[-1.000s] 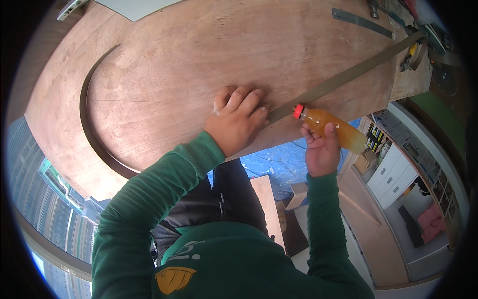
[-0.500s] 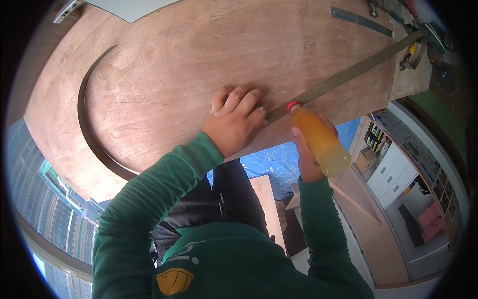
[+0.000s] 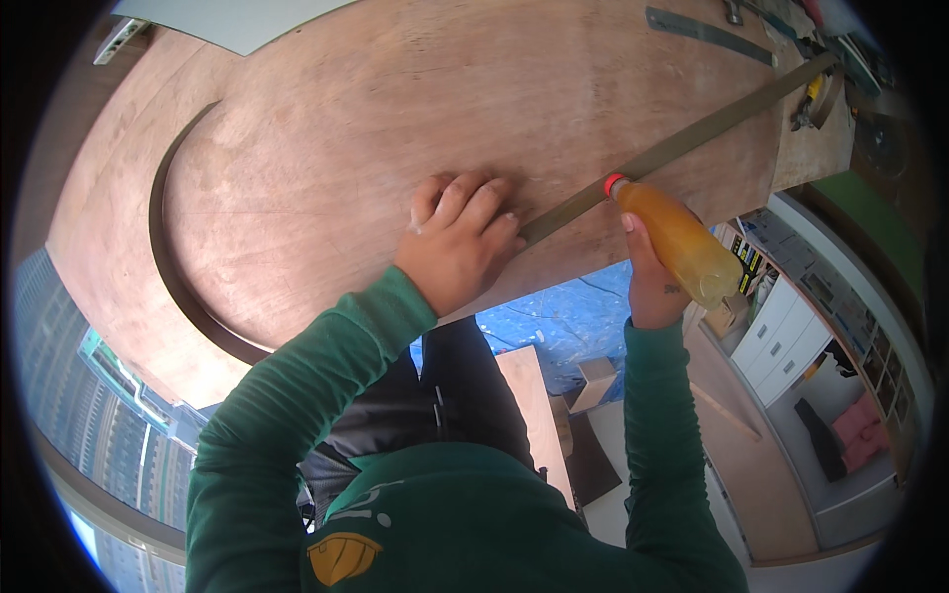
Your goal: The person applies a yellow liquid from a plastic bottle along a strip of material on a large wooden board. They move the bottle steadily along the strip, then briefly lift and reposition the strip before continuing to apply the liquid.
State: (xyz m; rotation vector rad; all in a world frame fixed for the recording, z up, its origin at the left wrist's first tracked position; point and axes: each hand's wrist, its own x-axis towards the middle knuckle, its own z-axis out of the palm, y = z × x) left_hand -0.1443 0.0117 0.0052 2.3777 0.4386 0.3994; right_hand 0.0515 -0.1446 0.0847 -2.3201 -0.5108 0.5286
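My left hand (image 3: 455, 232), fingers curled, presses on the near end of a long olive-brown strip (image 3: 712, 124) lying diagonally across the plywood board (image 3: 376, 89). My right hand (image 3: 652, 272) is closed around a clear plastic bottle (image 3: 682, 242) of amber liquid, tilted with its red cap (image 3: 614, 186) at the strip's edge; whether it touches is unclear. A curved dark band (image 3: 158, 227) arcs over the board's left side and passes behind my left forearm.
A flat metal strip (image 3: 707, 38), hammer (image 3: 733, 12) and yellow-handled tool (image 3: 813, 94) lie at the back right. A white panel (image 3: 237, 20) is at the back left. Blue sheeting (image 3: 544, 326), boards and a white drawer unit (image 3: 771, 341) are below the board's near edge.
The bottle has tipped and moved up to the right along the strip, my right hand turning with it. My left hand has shifted slightly left, staying on the strip.
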